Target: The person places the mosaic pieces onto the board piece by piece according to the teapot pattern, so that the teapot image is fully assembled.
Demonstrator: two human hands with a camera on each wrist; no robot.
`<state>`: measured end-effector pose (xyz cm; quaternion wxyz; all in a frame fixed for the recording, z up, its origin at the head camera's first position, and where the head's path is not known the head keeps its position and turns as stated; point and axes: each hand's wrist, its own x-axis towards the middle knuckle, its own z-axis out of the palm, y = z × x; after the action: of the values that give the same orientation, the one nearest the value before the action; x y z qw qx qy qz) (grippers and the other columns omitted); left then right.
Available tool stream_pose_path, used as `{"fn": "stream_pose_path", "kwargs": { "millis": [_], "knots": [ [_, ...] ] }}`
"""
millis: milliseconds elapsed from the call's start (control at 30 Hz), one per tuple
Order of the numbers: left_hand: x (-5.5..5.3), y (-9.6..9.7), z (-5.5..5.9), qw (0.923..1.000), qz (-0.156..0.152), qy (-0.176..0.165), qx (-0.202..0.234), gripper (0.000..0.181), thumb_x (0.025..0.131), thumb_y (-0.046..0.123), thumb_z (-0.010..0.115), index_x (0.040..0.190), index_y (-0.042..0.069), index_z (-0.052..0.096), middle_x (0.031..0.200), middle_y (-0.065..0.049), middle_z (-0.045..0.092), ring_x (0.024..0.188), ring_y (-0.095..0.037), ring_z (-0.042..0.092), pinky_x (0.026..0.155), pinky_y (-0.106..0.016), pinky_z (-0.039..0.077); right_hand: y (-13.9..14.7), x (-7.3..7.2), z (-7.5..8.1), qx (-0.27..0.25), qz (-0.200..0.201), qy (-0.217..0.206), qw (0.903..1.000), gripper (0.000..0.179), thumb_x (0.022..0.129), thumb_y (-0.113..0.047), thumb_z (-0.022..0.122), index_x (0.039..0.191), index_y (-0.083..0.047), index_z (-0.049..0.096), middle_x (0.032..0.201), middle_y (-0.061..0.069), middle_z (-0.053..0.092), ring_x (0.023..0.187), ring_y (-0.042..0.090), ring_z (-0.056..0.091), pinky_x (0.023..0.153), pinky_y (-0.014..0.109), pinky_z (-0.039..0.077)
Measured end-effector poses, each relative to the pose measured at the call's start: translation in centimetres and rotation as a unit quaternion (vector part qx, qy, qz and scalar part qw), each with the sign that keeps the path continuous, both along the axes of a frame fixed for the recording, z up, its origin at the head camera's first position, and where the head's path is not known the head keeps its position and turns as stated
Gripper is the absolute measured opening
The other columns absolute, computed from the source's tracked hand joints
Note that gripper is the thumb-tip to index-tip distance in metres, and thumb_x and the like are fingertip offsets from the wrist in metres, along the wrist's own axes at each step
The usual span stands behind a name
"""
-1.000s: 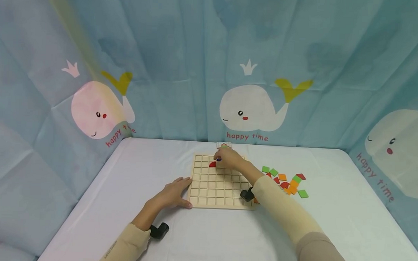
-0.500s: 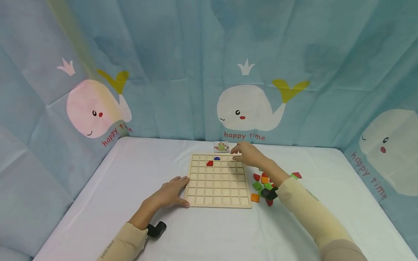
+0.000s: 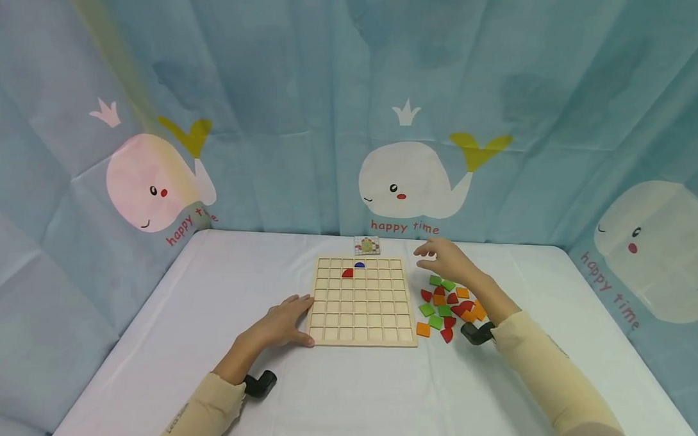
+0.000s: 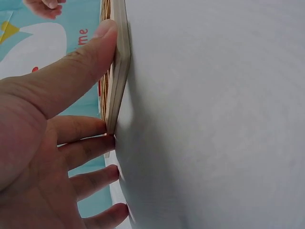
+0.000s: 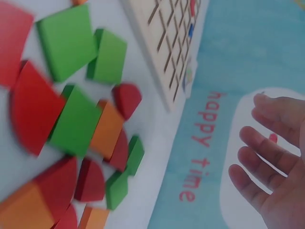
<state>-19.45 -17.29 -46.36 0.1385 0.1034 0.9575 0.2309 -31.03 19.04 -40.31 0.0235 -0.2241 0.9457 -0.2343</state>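
A wooden grid board (image 3: 361, 308) lies on the table. In its upper rows sit a red quarter-circle piece (image 3: 348, 273) and a blue half-circle piece (image 3: 360, 265). My left hand (image 3: 282, 321) rests at the board's left side, fingers spread; the left wrist view has the thumb (image 4: 76, 71) against the board's edge near a corner. My right hand (image 3: 448, 259) is held past the board's right side, behind the loose pieces, with relaxed fingers and nothing between them. In the right wrist view a green square (image 5: 66, 43) lies among red and orange pieces.
Several loose pieces lie right of the board, among them an orange square (image 3: 423, 329) and a red quarter-circle (image 3: 447, 335). A small pattern card (image 3: 367, 245) lies behind the board. A blue whale-print curtain (image 3: 304, 178) stands along the back of the white table (image 3: 354, 398).
My right hand has left the blue half-circle in the board's top row and moved right, off the board. My left hand has stayed at the board's edge.
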Motion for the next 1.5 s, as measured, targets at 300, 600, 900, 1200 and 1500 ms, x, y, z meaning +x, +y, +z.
{"fn": "stream_pose_path", "kwargs": {
  "millis": [300, 600, 900, 1200, 1500],
  "knots": [
    [0.1, 0.0, 0.2, 1.0, -0.003, -0.006, 0.005, 0.094, 0.07, 0.028, 0.086, 0.147, 0.002, 0.039, 0.156, -0.015, 0.037, 0.147, -0.041, 0.025, 0.114, -0.064, 0.025, 3.0, 0.6, -0.9, 0.001, -0.025, 0.001, 0.9997, 0.032, 0.09, -0.019, 0.069, 0.118, -0.003, 0.068, 0.11, 0.014, 0.066, 0.104, 0.031, 0.058, 0.093, 0.049, 0.051],
    [-0.1, 0.0, 0.2, 0.9999, 0.005, -0.009, -0.001, 0.094, 0.07, 0.028, 0.086, 0.148, 0.004, 0.039, 0.157, -0.014, 0.036, 0.147, -0.041, 0.024, 0.113, -0.065, 0.025, 5.9, 1.2, -1.9, 0.006, -0.052, -0.032, 0.9982, 0.039, 0.091, -0.019, 0.067, 0.125, 0.0, 0.063, 0.124, 0.022, 0.063, 0.115, 0.039, 0.055, 0.099, 0.057, 0.047],
    [-0.1, 0.0, 0.3, 0.9999, 0.008, -0.012, -0.001, 0.094, 0.07, 0.028, 0.086, 0.149, 0.005, 0.039, 0.157, -0.014, 0.036, 0.147, -0.042, 0.025, 0.112, -0.066, 0.027, 8.0, 1.4, -3.1, 0.009, -0.076, -0.103, 0.9918, 0.038, 0.093, -0.021, 0.064, 0.127, -0.004, 0.062, 0.128, 0.023, 0.059, 0.117, 0.041, 0.053, 0.099, 0.058, 0.047],
    [-0.1, -0.1, 0.1, 0.9998, 0.013, -0.017, 0.005, 0.095, 0.07, 0.03, 0.086, 0.149, 0.007, 0.038, 0.157, -0.013, 0.034, 0.147, -0.041, 0.023, 0.112, -0.066, 0.026, 8.3, 1.6, -4.5, 0.016, -0.095, -0.144, 0.9849, 0.034, 0.091, -0.018, 0.067, 0.121, -0.003, 0.066, 0.123, 0.022, 0.061, 0.108, 0.035, 0.057, 0.097, 0.052, 0.051],
    [0.0, -0.2, 0.2, 0.9999, 0.0, -0.017, 0.002, 0.095, 0.072, 0.029, 0.085, 0.15, 0.005, 0.036, 0.158, -0.014, 0.033, 0.147, -0.041, 0.023, 0.112, -0.066, 0.026, 8.0, 1.9, -5.1, 0.046, -0.087, -0.12, 0.9879, 0.027, 0.087, -0.011, 0.071, 0.111, 0.0, 0.07, 0.103, 0.015, 0.066, 0.09, 0.024, 0.058, 0.088, 0.043, 0.057]
  ]
}}
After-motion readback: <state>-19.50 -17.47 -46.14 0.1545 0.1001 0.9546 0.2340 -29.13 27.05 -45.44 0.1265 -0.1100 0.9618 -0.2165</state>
